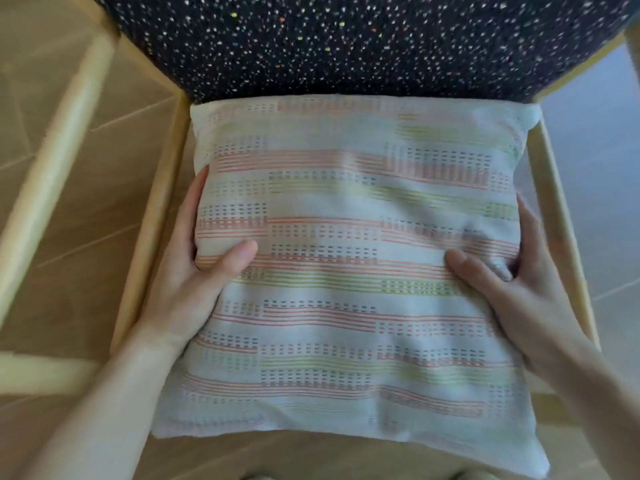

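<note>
Left hand and right hand both have a grip pinching the striped cushion, thumbs on top. Far edge meets the speckled backrest of the wooden chair.

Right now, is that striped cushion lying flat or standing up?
Flat: the cushion spreads face-up over the chair, left hand and right hand gripping its sides.

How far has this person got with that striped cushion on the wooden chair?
Nearly finished, it seems. Done: the white square cushion with orange and green woven stripes sits between the pale wooden chair arms, its far edge against the dark speckled back cushion. In hand: the left hand and right hand grip its sides, thumbs on top. Left: probably settling it and letting go.
</note>
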